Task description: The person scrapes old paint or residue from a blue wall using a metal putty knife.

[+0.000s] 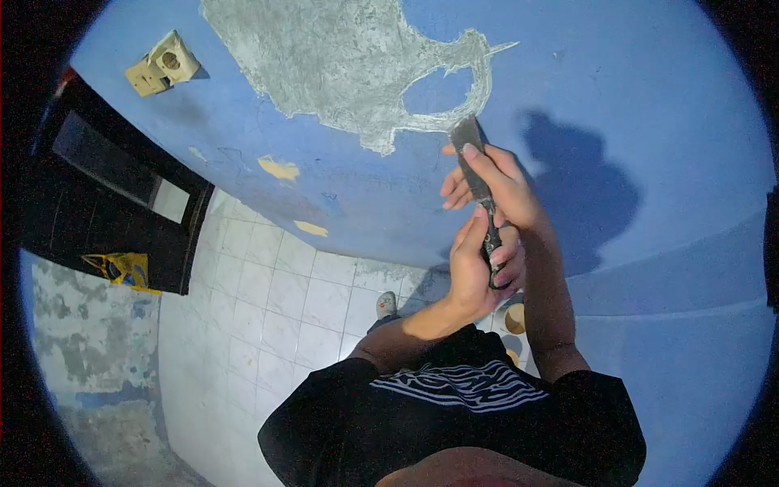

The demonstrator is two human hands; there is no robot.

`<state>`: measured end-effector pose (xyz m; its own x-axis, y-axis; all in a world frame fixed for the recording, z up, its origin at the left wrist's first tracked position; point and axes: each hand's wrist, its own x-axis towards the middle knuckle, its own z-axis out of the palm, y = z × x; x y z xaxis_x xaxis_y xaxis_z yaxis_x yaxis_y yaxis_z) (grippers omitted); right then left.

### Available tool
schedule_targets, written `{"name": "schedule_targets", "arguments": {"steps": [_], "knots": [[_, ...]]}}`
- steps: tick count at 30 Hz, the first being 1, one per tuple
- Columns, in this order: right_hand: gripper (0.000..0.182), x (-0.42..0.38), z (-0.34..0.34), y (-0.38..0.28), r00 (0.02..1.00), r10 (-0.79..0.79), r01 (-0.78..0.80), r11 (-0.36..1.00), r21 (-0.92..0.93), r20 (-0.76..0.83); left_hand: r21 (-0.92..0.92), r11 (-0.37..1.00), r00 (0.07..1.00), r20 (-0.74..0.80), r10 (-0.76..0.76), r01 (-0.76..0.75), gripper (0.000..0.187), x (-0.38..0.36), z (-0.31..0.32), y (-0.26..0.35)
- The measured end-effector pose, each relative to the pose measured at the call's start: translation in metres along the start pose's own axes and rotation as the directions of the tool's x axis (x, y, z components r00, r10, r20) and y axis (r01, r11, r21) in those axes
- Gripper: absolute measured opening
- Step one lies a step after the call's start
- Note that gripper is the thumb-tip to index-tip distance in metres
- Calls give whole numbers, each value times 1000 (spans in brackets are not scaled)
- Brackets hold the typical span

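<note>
A scraper [468, 140] with a dark handle rests its flat blade against the blue wall [633, 97], at the lower edge of a large grey patch [349, 65] where the paint is gone. My left hand [479, 272] is closed round the handle at the lower end. My right hand [499, 187] lies higher up, fingers pressed along the shaft just below the blade. Both hands cast a shadow on the wall to the right.
A loose beige wall socket [162, 65] hangs at the upper left. A dark door frame [105, 187] stands at the left with a yellow bag [122, 268] by it. Below are a white tiled floor [268, 300] and my foot [387, 304].
</note>
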<state>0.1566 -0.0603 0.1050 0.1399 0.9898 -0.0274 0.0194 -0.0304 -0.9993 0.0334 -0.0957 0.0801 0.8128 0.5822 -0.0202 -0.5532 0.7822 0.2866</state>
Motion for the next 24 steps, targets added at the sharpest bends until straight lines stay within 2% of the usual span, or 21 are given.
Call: {"name": "schedule_targets", "arguments": {"steps": [1,3,4,5,6,7,8,9,10,11,13,14,16,17,19,20,22,23,24], "knots": [[53,-3,-7,1,1000,3,-3,1000,-5,13,-6,1000,1000,-3,13,-13,31,1,0,-2],[49,-9,-18,2,994,-33,22,994,-107,-101,4,1000,1000,21,-20,20,34,6,2,-7],[49,-10,-19,3,995,-36,26,993,-113,-88,-20,1000,1000,21,-21,22,35,6,4,-7],[44,-13,-19,4,941,-247,156,924,-348,-233,-24,1000,1000,22,-9,9,35,9,6,-8],[40,-15,-20,7,827,-466,225,787,-575,-315,-44,999,1000,23,-11,12,36,10,6,-11],[35,-16,-21,10,668,-670,228,598,-768,-324,-65,998,1000,21,-13,15,36,11,7,-14],[35,-12,-27,12,676,-666,234,599,-765,-315,-70,998,1000,13,-2,3,36,12,7,-16],[40,-4,-36,13,564,-822,374,332,-866,-71,-61,998,1000,16,24,-23,37,13,9,-18],[44,2,-43,15,411,-892,470,29,-882,190,-52,997,999,20,50,-49,38,15,10,-20],[44,5,-45,21,413,-889,479,29,-877,196,-57,997,998,15,59,-58,38,15,13,-22],[55,14,-48,37,335,-904,670,30,-742,266,-22,997,997,-31,71,-71,38,14,21,-20],[55,18,-50,43,333,-903,678,30,-734,270,-23,996,996,-35,81,-82,38,14,23,-21],[66,25,-50,46,139,-925,663,-179,-727,355,-105,991,997,-10,78,-79,39,15,28,-23],[66,28,-52,44,138,-926,669,-174,-722,351,-103,991,996,-17,84,-85,39,14,32,-21],[46,35,-51,31,121,-924,825,-109,-555,362,-116,992,999,-8,40,-41,40,12,39,-17],[46,41,-49,31,119,-926,824,-109,-555,358,-111,993,999,-10,40,-41,40,12,39,-16],[23,55,-46,32,36,-941,816,-168,-553,337,-144,989,996,-84,-25,12,41,13,41,-15],[23,62,-44,30,22,-939,814,-182,-552,342,-137,991,997,-72,-19,9,41,18,42,-15],[19,64,-42,31,30,-957,830,-136,-541,287,-92,996,998,-68,-4,-2,41,23,41,-20]]}}
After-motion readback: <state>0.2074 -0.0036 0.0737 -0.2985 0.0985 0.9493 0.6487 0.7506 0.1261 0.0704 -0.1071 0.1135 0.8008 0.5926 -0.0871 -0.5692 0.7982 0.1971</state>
